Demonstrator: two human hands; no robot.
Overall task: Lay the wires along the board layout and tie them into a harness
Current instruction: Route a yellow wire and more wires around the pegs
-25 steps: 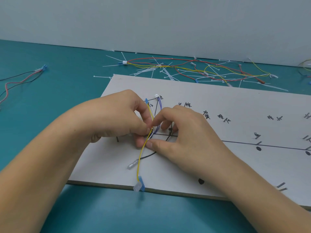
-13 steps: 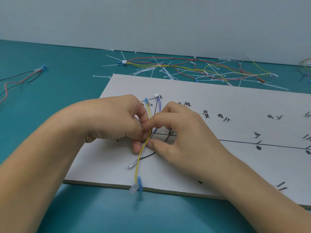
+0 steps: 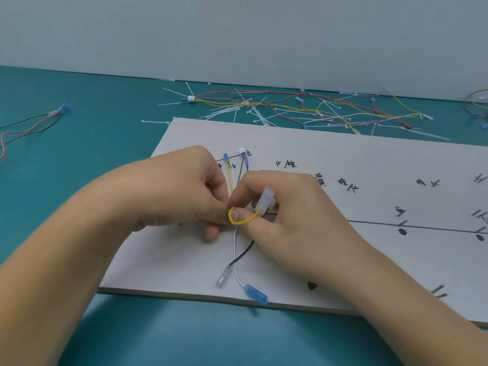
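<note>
1. Both hands meet over the left part of the board [image 3: 343,159]: the left hand [image 3: 171,194] has its fingertips pressed together, pinching the wire bundle where the strands cross, and the right hand [image 3: 290,215] pinches the yellow wire [image 3: 241,221], which curls in a small loop over its thumb.
2. A clear plug [image 3: 265,200] at the yellow wire's end sticks up between the right fingers.
3. Toward the board's near edge, a white wire [image 3: 236,262] runs to a blue plug [image 3: 256,294], and a black wire [image 3: 243,254] ends in a clear sleeve [image 3: 223,277] just beside it.
4. Beyond the board's far edge lie loose cable ties [image 3: 237,112] and a spare wire tangle [image 3: 303,107].
5. Risk, as I judge it: the loop is tight, so a pull could kink the yellow wire or drag the bundle off the drawn line [image 3: 375,221].
6. If the left pinch loosens, the strands could spring apart before any tie goes on.
</note>
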